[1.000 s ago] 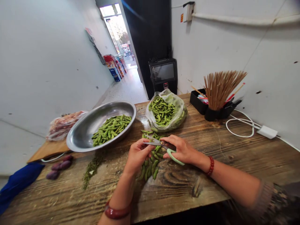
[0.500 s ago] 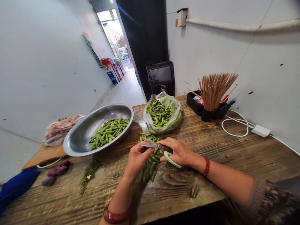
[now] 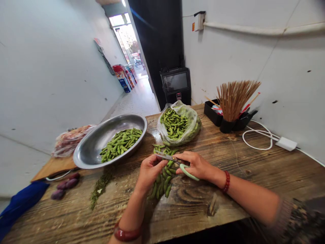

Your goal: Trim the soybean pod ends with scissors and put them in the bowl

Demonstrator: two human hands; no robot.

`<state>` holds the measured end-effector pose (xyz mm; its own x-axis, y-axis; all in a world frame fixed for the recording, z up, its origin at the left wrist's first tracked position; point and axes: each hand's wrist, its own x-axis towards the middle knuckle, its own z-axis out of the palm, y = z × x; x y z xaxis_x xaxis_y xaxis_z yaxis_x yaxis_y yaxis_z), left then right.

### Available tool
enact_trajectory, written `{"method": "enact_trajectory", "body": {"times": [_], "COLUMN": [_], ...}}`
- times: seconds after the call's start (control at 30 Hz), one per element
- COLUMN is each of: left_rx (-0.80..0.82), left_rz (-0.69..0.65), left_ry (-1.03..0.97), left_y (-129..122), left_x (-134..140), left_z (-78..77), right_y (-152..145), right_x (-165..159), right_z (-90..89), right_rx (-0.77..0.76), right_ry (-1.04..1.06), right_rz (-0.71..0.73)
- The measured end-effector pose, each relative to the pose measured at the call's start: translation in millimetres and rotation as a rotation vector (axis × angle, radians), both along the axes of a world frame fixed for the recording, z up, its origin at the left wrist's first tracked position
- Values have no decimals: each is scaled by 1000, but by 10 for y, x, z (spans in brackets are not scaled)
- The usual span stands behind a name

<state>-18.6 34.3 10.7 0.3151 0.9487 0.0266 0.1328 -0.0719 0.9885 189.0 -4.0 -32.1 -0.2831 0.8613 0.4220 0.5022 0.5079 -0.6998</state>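
Observation:
My right hand [image 3: 194,165] grips a pair of scissors [image 3: 186,171] with pale green handles, fingers in the loops. The blades point left and lie almost together at the fingertips of my left hand [image 3: 151,171]. Those left fingers are pinched closed; whatever is between them is hidden. Under both hands lies a loose pile of green edamame pods [image 3: 162,184] on the wooden table [image 3: 193,210]. Just beyond, a clear plastic bag [image 3: 194,127] stands open, full of pods. A wide steel basin [image 3: 87,145] at left holds more pods.
Trimmed green scraps [image 3: 100,189] lie left of my hands. Purple-skinned round items [image 3: 68,184], a blue cloth [image 3: 24,203] and a bag of pinkish food [image 3: 72,139] are further left. At right stand a black holder with skewers [image 3: 232,101] and a white cable adapter [image 3: 286,143].
The scissor blades have come closer together at my left fingertips. Both hands keep nearly the same place; the whole view has shifted slightly.

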Motion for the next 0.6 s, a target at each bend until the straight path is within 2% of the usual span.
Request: {"method": "enact_trajectory", "body": {"times": [0.13,0.3,0.4,0.6], "left_rx": [8,-232,-301,-328], "left_rz": [58,88,93,50], "left_ry": [-126,-401,-501,-584], "left_y": [36,50,50,54], "left_x": [-35,-60,-63,-55], "left_z": [0,48,74,59], "right_y": [22,41,28,-15], "right_x": [5,-1,-8,-2], "right_z": [20,21,29,74], "right_rx": [-39,-46,-6,75], "right_ry": [60,90,70,-69], "right_rz": [-74,-135,-104,-32]}}
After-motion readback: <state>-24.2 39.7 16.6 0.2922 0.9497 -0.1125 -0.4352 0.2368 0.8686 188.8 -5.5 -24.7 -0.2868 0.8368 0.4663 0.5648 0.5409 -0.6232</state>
